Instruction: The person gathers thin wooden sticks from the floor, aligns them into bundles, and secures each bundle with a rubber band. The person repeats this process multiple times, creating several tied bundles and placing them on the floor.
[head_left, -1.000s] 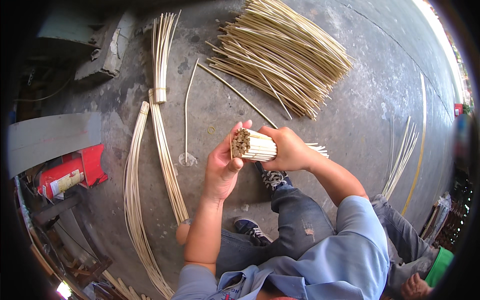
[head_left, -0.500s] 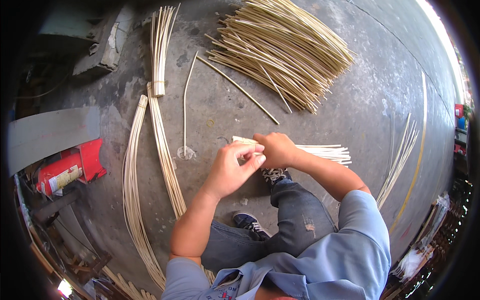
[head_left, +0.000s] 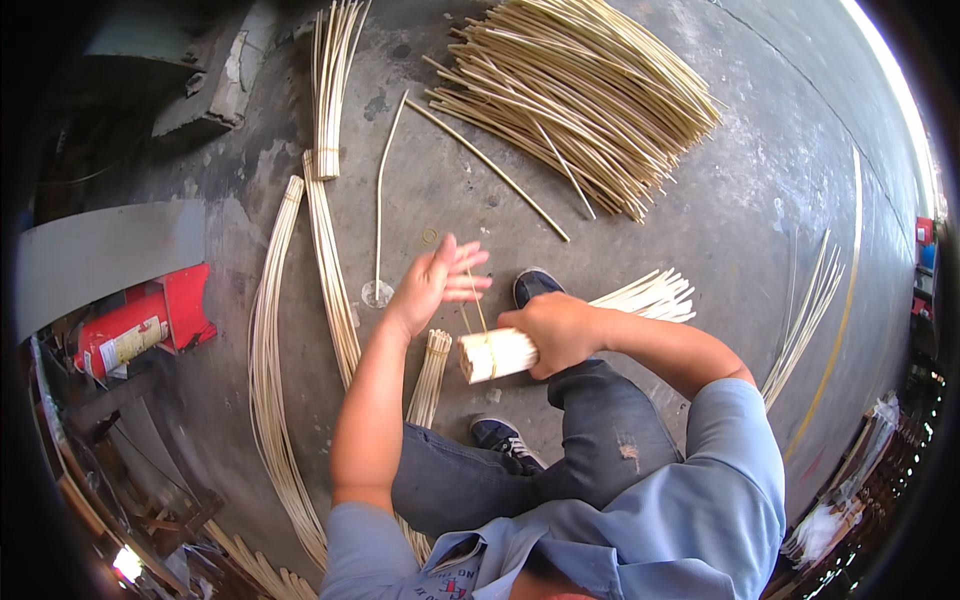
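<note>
My right hand (head_left: 567, 333) is closed round a bundle of pale sticks (head_left: 505, 352), which lies across in front of my knees. Its blunt end points left, and its loose ends fan out to the right behind my wrist. A thin rubber band (head_left: 478, 302) runs round the bundle near the blunt end and stretches up to my left hand (head_left: 432, 285). The fingers of that hand are extended and hooked in the band, pulling it taut away from the bundle. Just below stands the tied end of another stick bundle (head_left: 428, 378), close to my left leg.
A large heap of sticks (head_left: 590, 100) lies ahead. Long tied bundles (head_left: 275, 330) lie at the left, with two single sticks (head_left: 490, 170) nearby. A loose rubber band (head_left: 430, 236) is on the concrete floor. Thin strips (head_left: 808, 315) lie right; a red cylinder (head_left: 130, 330) stands left.
My hands were together at the bundle's end; now my left hand has drawn away up and left, stretching the band. The bundle's end has come lower, and the tied bundle by my leg now shows.
</note>
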